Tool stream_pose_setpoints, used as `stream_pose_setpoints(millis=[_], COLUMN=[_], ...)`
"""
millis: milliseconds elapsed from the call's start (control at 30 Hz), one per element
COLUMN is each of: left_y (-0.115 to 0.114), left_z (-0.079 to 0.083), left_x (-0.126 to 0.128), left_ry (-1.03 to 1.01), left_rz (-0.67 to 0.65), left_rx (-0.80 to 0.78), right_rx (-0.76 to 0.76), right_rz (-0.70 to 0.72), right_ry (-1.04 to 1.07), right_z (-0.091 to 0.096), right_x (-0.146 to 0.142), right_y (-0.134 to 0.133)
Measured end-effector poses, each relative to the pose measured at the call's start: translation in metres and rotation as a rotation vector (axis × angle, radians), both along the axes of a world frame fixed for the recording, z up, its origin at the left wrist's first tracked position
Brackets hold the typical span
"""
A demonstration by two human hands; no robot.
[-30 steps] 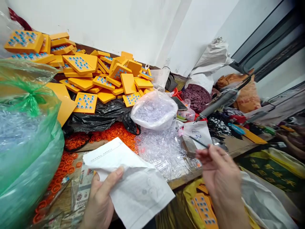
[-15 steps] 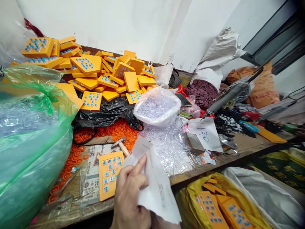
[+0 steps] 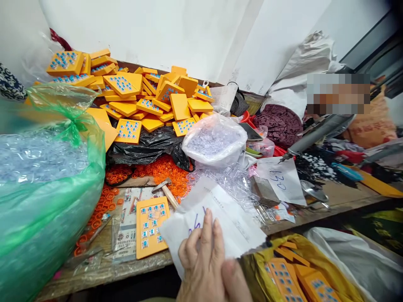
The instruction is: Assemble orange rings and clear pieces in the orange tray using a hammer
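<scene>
My left hand [image 3: 203,262] lies against a white paper sheet [image 3: 242,226], with the index and middle fingers stretched flat over it and the other two bent. Purple handwriting [image 3: 197,220] shows beside the fingertips. A blurred digit [image 3: 234,279] close to the camera, at the right of this hand, may be its thumb or part of my right hand; I cannot tell. Partly under the sheet's left edge is a yellow panel [image 3: 146,247] set with blue-and-clear switch-like pieces, one clear piece lying loose on it. A hammer [image 3: 170,196] rests just behind.
Yellow panels [image 3: 179,107] are heaped along the wall. A green plastic bag [image 3: 63,209] of clear parts bulges at left. Orange rings [image 3: 163,170], an open white bag [image 3: 217,157] and loose clear pieces [image 3: 228,178] lie behind the sheet. A yellow sack [image 3: 270,247] holds panels below right.
The sheet has turned flatter towards me, and purple writing now shows. My left hand has shifted right and its fingers have straightened over the paper. The whole view has shifted slightly.
</scene>
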State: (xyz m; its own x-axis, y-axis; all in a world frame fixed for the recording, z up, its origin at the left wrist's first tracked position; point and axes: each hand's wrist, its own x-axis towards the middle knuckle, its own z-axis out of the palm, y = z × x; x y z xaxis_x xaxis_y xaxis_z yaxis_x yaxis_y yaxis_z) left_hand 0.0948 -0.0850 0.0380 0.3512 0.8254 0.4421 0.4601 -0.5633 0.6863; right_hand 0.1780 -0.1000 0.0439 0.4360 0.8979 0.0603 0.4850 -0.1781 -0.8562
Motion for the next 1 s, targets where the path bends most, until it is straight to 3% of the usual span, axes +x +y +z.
stream_pose_setpoints(millis=[100,167,233,267,300,400,533,633,800,900,1000], left_y=[0.009,0.027,0.051,0.063,0.074,0.091,0.088,0.081,0.076,0.070,0.064], left_z=[0.003,0.007,0.012,0.015,0.017,0.022,0.020,0.020,0.028,0.031,0.029], left_x=[-0.017,-0.033,-0.048,-0.052,-0.056,-0.055,-0.048,-0.046,-0.043,-0.040,-0.039], left_ry=[-0.202,-0.297,-0.404,-0.447,-0.490,-0.613,-0.772,-0.814,-0.806,-0.803,-0.788], left_rz=[-0.171,-0.099,0.071,0.057,-0.040,-0.304,-0.264,-0.224,-0.144,-0.131,-0.144], left_rx=[-0.200,-0.288,-0.418,-0.529,-0.707,-1.163,-1.331,-1.343,-1.214,-1.156,-1.104], right_rx=[0.145,0.188,0.143,0.120,0.099,0.093,0.189,0.199,0.301,0.324,0.206], right_rz=[-0.257,-0.381,-0.376,-0.356,-0.322,-0.222,-0.215,-0.212,-0.230,-0.193,-0.253], right_ry=[0.645,1.074,1.276,1.322,1.346,1.294,1.101,1.084,0.968,0.769,0.482], right_z=[0.012,0.021,0.029,0.031,0.033,0.035,0.031,0.028,0.020,0.016,0.015], right_x=[0.004,0.010,0.018,0.021,0.024,0.029,0.033,0.035,0.039,0.038,0.039], right_y=[0.017,0.027,0.033,0.035,0.036,0.038,0.042,0.044,0.029,0.012,-0.001])
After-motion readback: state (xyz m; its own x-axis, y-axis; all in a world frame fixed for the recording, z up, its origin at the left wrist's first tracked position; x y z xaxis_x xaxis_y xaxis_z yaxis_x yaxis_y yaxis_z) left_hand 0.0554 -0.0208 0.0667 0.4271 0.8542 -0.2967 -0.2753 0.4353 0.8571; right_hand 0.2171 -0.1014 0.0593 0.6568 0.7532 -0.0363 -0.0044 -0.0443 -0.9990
